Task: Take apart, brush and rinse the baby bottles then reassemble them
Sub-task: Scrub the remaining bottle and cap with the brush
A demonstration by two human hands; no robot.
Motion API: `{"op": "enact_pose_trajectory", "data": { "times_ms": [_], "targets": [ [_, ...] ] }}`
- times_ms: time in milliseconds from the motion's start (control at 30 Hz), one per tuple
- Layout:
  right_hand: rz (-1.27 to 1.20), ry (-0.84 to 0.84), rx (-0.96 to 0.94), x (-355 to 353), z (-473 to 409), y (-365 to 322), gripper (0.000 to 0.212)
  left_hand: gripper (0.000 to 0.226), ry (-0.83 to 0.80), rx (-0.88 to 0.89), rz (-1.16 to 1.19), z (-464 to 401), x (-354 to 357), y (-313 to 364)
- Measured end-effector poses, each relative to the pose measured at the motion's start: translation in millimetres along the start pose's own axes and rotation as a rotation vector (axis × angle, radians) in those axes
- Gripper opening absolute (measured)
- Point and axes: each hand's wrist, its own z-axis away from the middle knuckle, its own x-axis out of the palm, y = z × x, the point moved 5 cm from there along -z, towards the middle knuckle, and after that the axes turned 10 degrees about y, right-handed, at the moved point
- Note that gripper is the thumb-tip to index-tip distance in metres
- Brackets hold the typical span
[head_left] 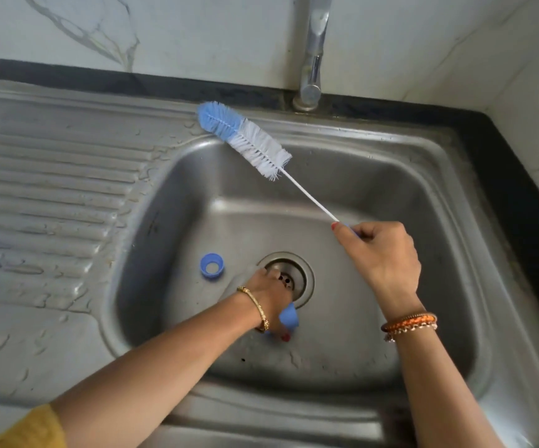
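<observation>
Down in the basin of the stainless steel sink (374, 176), the left hand (273, 291) reaches to the bottom beside the round metal drain strainer (289, 279) and curls its fingers around a pale blue plastic bottle piece (289, 316), with what looks like a clear bottle body blurred against the steel just beyond the knuckles. Holding it low over the drain probably keeps drips and rinse water inside the basin. The right hand (383, 253) pinches the very end of the thin white handle of a long bottle brush with blue and white bristles (245, 137), its head raised above the sink's back left rim, likely kept clear while the left hand sorts the parts. A blue plastic screw ring (211, 266) lies open side up on the basin floor, just left of the drain, apart from the hand.

Much is uncertain: the left hand hides most of what it grips, so whether it is a cap, a base or a whole bottle cannot be told. The chrome tap (313, 59) is cut off at the top edge, its spout unseen, and no water shows running.
</observation>
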Motion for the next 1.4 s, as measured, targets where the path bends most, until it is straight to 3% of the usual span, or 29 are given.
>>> {"op": "enact_pose_trajectory", "data": {
  "times_ms": [267, 500, 800, 1067, 1233, 1400],
  "targets": [
    [-0.002, -0.007, -0.018, -1, 3, -6, 0.031, 0.078, 0.046, 0.052, -0.171, 6, 8, 10],
    [0.031, 0.039, -0.04, -5, 2, -6, 0.035, 0.09, 0.133, -0.046, -0.075, 2, 1, 6],
    [0.014, 0.133, -0.046, -19, -2, -2, 0.027, 0.053, 0.236, -0.279, 0.095, 13, -27, -20],
    [0.092, 0.285, 0.111, -78, -14, 36, 0.026, 0.06, 0.086, -0.492, 0.243, 33, -30, -69],
    [0.112, 0.343, 0.196, -107, -5, 57, 0.023, 0.059, 0.053, -0.471, 0.189, 25, -26, -66],
    [0.129, 0.617, 0.264, -135, -4, 84, 0.031, 0.048, 0.067, -0.437, 0.203, 24, -26, -61]
  ]
}}
